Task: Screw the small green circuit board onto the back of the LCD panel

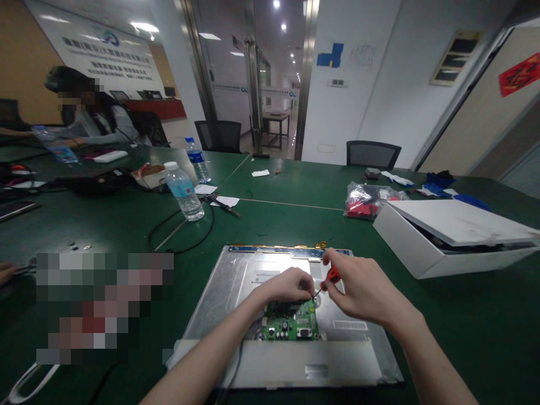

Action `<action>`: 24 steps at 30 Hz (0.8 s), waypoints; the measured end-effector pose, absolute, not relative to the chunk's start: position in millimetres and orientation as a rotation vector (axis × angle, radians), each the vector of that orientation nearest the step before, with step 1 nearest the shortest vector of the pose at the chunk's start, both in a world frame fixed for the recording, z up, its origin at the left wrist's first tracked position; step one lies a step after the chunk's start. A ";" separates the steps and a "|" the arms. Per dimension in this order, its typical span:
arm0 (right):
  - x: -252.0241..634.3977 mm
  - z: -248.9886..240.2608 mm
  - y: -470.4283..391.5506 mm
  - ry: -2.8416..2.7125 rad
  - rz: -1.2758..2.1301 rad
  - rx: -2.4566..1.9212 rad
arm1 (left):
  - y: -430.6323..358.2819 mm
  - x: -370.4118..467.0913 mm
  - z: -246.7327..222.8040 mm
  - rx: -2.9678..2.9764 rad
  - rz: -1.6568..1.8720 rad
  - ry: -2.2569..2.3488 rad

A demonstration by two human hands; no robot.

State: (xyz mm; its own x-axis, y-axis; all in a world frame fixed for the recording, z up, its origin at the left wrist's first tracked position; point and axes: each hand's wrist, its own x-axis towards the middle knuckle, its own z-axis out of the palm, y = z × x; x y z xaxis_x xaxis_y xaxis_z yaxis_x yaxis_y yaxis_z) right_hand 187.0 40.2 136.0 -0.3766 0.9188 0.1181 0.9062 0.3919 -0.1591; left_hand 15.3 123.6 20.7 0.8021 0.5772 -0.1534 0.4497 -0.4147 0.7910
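A flat metal display panel [219, 304] lies on the green table in front of me. On its middle sits a green circuit board [284, 331] with several connectors. My right hand [365, 287] grips a red-handled screwdriver [332, 275], its thin shaft slanting down to the board's upper right corner. Close to that tip, my left hand [291, 286] rests over the board's upper edge with its fingers pinched together. Whatever those fingertips hold, if anything, is too small to make out. A narrow blue circuit strip [261, 251] runs along the panel's far edge.
To the right stands a white box [426, 247] with its lid askew, beside a plastic bag [367, 199] holding red items. Water bottles [184, 191] and a black cable [211, 228] lie to the left. Another person [101, 118] sits at the far left.
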 end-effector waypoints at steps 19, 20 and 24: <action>186.6 135.4 40.7 -2.481 0.071 -1.669 | 123.5 14.8 21.5 2.092 0.178 0.741; 186.9 134.9 40.4 -2.475 0.079 -1.639 | 123.5 14.9 21.8 2.093 0.176 0.745; 186.9 134.2 40.5 -2.464 0.076 -1.651 | 123.3 15.0 22.7 2.108 0.177 0.758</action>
State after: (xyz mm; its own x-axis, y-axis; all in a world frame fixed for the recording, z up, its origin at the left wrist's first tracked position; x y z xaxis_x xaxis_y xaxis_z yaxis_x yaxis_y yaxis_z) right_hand 186.9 40.5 134.2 -0.3703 0.9217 0.1158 0.9128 0.3841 -0.1390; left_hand 15.0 123.3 22.7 0.8050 0.5759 -0.1428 0.4528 -0.4407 0.7751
